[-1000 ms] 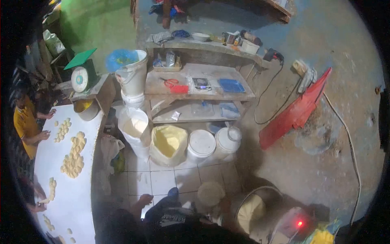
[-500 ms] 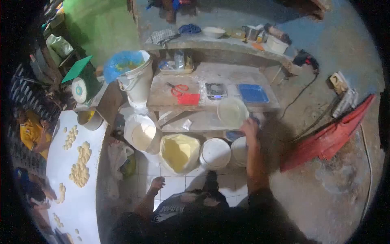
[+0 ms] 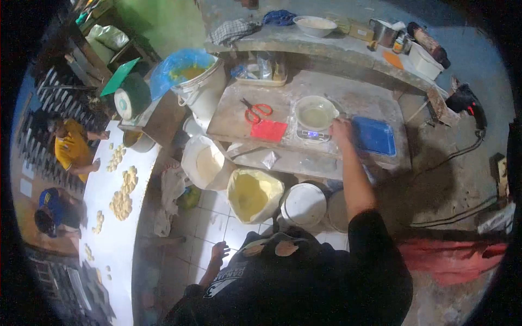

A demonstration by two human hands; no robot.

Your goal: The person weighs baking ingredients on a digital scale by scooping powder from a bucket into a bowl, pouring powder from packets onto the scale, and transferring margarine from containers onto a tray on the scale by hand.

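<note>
A pale translucent bowl (image 3: 316, 116) sits on the small digital scale (image 3: 312, 135), whose display is lit. At the bowl's right rim, my right hand (image 3: 341, 131) grips its edge. My left hand (image 3: 219, 252) hangs low above the tiled floor with fingers apart, holding nothing. Just ahead of that hand stands a bag-lined container of yellowish powder (image 3: 252, 198). A blue tray (image 3: 375, 136) lies right of the scale. To its left are red-handled scissors (image 3: 258, 112) and a red packet (image 3: 268, 130).
Lidded white buckets (image 3: 304, 205) and a white flour sack (image 3: 204, 162) stand below the bench (image 3: 228, 127). Dough pieces cover parts of the white table (image 3: 117, 239) at left, where two people work. A green dial scale (image 3: 124, 102) stands behind it.
My right hand has brought the bowl left and back, from the bench's front edge onto the digital scale. The view has shifted. My left hand stays low.
</note>
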